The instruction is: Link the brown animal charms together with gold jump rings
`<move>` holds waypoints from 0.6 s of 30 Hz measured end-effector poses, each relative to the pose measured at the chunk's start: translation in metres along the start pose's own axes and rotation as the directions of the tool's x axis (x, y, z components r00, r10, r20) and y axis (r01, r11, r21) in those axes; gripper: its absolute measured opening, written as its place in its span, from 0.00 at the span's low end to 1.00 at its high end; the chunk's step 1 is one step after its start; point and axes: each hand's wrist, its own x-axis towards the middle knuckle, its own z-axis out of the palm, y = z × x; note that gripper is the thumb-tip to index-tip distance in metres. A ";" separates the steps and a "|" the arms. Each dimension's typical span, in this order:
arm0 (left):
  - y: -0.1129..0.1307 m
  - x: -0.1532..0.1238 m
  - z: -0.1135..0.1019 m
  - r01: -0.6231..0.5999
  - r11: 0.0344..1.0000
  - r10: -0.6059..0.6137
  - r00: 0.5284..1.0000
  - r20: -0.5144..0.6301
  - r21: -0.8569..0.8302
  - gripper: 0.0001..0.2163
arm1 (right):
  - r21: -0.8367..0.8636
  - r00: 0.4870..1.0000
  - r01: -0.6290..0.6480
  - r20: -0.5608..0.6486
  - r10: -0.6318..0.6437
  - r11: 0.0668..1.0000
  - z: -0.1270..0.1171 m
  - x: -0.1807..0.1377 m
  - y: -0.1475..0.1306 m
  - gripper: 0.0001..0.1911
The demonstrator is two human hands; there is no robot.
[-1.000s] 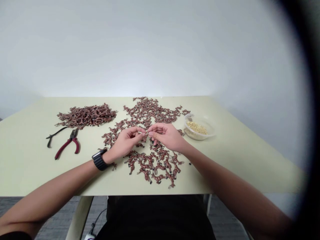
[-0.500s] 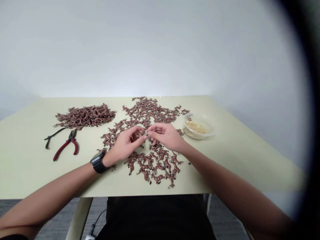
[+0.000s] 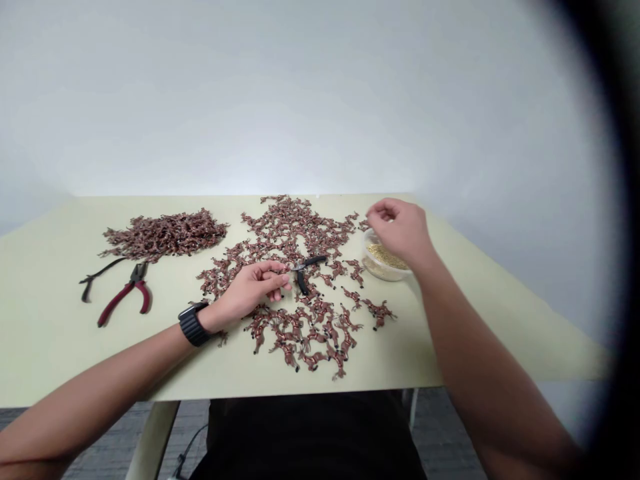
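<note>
My left hand (image 3: 255, 287) rests among the spread of small brown figures (image 3: 300, 280) at the table's middle, its fingers curled in a pinch on something I cannot make out. Small black pliers (image 3: 306, 269) lie just right of its fingertips. My right hand (image 3: 400, 230) hovers over the clear bowl of small gold pieces (image 3: 385, 261) at the right, fingers bent and pinched together above it. A dark watch is on my left wrist.
A heap of the same brown figures (image 3: 165, 235) lies at the back left. Red-handled pliers (image 3: 123, 299) and a black-handled tool (image 3: 97, 275) lie left of the spread. The pale green table (image 3: 500, 313) ends close to my body.
My right hand left my left hand and moved right to above the bowl. The small black pliers now show on the table. My left hand stayed in place.
</note>
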 end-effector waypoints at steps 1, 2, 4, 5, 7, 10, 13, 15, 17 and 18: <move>0.000 0.000 0.000 0.007 1.000 -0.007 1.000 -0.008 0.003 0.20 | -0.175 0.997 -0.051 0.055 0.062 0.983 -0.008 0.009 0.015 0.10; 0.000 0.000 0.001 0.014 1.000 -0.014 1.000 -0.014 0.004 0.20 | -0.321 0.978 -0.076 0.161 0.134 0.944 -0.013 0.017 0.030 0.09; 0.000 0.000 0.002 0.022 1.000 -0.022 0.999 -0.025 0.010 0.21 | -0.490 0.884 -0.028 0.394 0.250 0.871 -0.014 0.025 0.051 0.09; 0.001 0.000 0.002 0.018 1.000 -0.018 0.999 -0.033 0.016 0.22 | -0.496 0.866 -0.015 0.427 0.259 0.868 -0.010 0.027 0.058 0.08; 0.002 -0.001 0.003 0.008 1.000 -0.007 0.999 -0.044 0.029 0.22 | -0.489 0.862 -0.013 0.437 0.258 0.872 -0.003 0.028 0.066 0.05; 0.003 -0.001 0.003 0.002 0.999 0.000 0.999 -0.049 0.037 0.22 | -0.451 0.869 -0.051 0.420 0.262 0.891 0.002 0.031 0.069 0.04; 0.003 -0.002 0.003 0.003 0.999 -0.001 0.999 -0.051 0.041 0.22 | -0.386 0.857 -0.109 0.431 0.283 0.916 -0.002 0.036 0.071 0.07; 0.001 -0.002 0.003 0.004 0.999 -0.002 0.999 -0.051 0.044 0.23 | -0.335 0.838 -0.152 0.454 0.301 0.930 -0.005 0.038 0.074 0.08; 0.000 -0.001 0.003 0.006 0.999 -0.004 0.999 -0.052 0.045 0.23 | -0.289 0.824 -0.190 0.473 0.313 0.938 -0.006 0.038 0.077 0.09; 0.000 -0.001 0.003 0.009 0.999 -0.006 0.999 -0.053 0.045 0.23 | -0.272 0.819 -0.204 0.479 0.316 0.940 -0.006 0.038 0.078 0.10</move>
